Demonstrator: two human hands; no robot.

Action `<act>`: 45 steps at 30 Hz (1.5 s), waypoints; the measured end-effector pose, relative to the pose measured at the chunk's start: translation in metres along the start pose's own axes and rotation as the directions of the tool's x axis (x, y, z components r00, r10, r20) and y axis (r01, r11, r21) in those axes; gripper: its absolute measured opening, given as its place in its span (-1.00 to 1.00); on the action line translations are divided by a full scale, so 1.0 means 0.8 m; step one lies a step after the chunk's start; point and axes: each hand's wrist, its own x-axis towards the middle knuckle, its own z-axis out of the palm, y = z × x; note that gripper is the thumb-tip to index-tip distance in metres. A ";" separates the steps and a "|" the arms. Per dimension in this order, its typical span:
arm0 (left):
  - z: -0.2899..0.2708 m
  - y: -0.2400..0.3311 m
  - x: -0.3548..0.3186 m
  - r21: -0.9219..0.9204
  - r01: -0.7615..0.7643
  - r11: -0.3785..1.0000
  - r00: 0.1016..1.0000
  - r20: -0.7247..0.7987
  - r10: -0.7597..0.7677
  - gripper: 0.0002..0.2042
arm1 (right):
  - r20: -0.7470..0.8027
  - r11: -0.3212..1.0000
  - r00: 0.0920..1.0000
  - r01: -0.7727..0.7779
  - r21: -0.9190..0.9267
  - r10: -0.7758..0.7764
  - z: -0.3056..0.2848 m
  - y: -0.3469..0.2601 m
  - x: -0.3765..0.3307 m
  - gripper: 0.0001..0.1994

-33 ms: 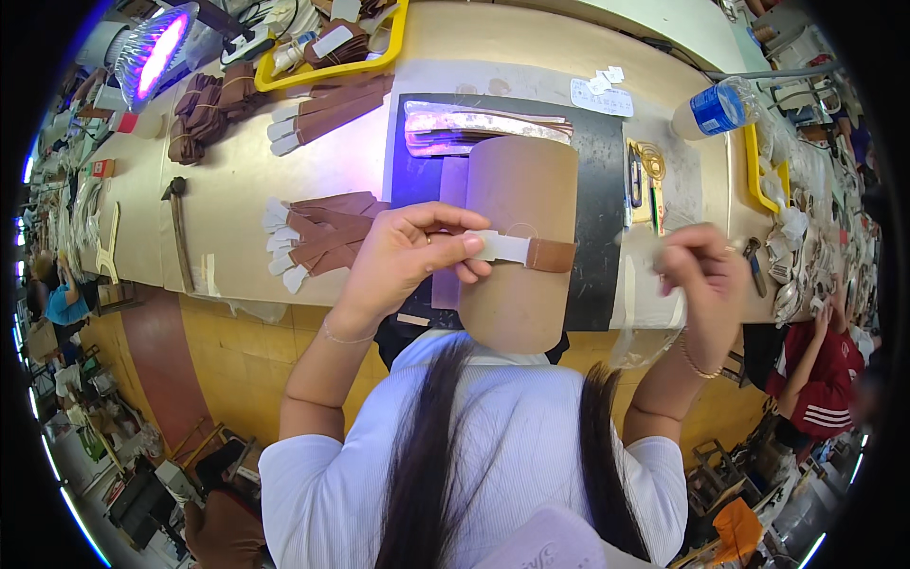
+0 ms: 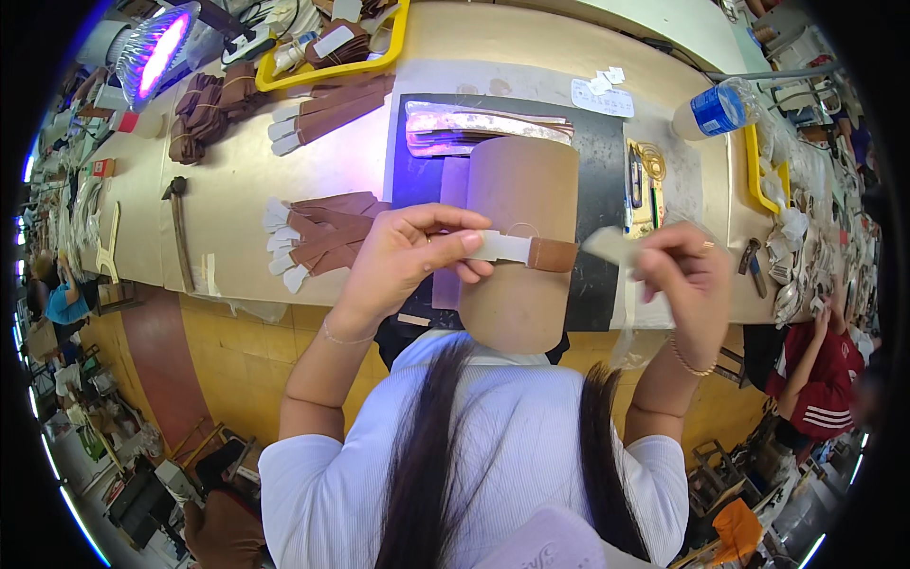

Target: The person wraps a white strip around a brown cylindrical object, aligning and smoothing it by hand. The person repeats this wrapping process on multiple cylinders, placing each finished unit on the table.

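The near edge of the table [image 2: 237, 237] runs just below both hands, and the lower end of the curved tan board [image 2: 517, 308] juts past it to the person's chest. Room lies on both sides of the board: a strip of dark mat [image 2: 597, 171] to its right, then the paper-covered top between that mat and the yellow tray [image 2: 755, 171] at far right.

The left hand [image 2: 417, 247] comes in from the board's left side, wrist low, fingers curled over the thumb; it pinches the white end of a brown strap [image 2: 552, 256]. The strap lies crosswise over the board, its brown end at the board's right edge, away from the pinching fingertips. The right hand [image 2: 687, 280] is raised beyond that edge, fingers bent inward, gripping a pale flat piece [image 2: 607, 245] blurred by motion, its tip near the brown end but apart from it.

Farther off, more brown strips [image 2: 332, 232] with white ends fan out on the left, and a stack of strips [image 2: 493, 123] lies behind the board
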 end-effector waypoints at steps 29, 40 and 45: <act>0.001 0.011 -0.004 0.047 -0.014 0.999 1.000 0.001 0.014 -0.75 | 0.310 0.940 0.923 -0.125 -0.316 0.227 0.075 -0.010 0.052 -0.84; -0.010 0.003 0.000 0.037 0.041 0.998 0.999 0.003 -0.041 -0.74 | 0.189 0.982 0.977 -0.069 -0.174 0.102 0.050 0.008 0.030 -0.86; -0.012 -0.004 0.003 0.008 0.035 0.999 0.999 -0.033 -0.035 -0.76 | 0.179 0.973 0.972 -0.113 -0.204 0.150 0.051 0.009 0.030 -0.86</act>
